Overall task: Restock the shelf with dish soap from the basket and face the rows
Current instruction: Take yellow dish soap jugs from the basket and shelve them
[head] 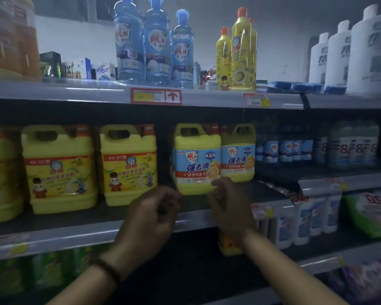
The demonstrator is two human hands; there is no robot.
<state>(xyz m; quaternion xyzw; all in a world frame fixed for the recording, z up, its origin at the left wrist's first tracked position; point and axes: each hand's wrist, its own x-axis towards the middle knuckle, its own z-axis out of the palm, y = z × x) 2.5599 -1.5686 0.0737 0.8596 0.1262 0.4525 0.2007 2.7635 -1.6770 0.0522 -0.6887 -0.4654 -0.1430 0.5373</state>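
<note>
**Hands square up a dish-soap jug on the middle shelf**

The yellow plastic handled jug with a blue label [197,159] stands toward the near edge of the grey metal shelf [75,234]. The right hand [228,208] has curled fingers at the jug's lower right corner, grip unclear. The left hand [152,210] is curled and empty. A one-sided nudge could twist the jug askew.

Top left, orange jug [9,36] blurred and cut by the edge; white bottles [370,47] far right smeared, labels unreadable; price tag [156,96] print too small; right hand [229,212] hides most of a yellow bottle [229,249] below, its grip on the soap jug [197,159] unclear.
</note>
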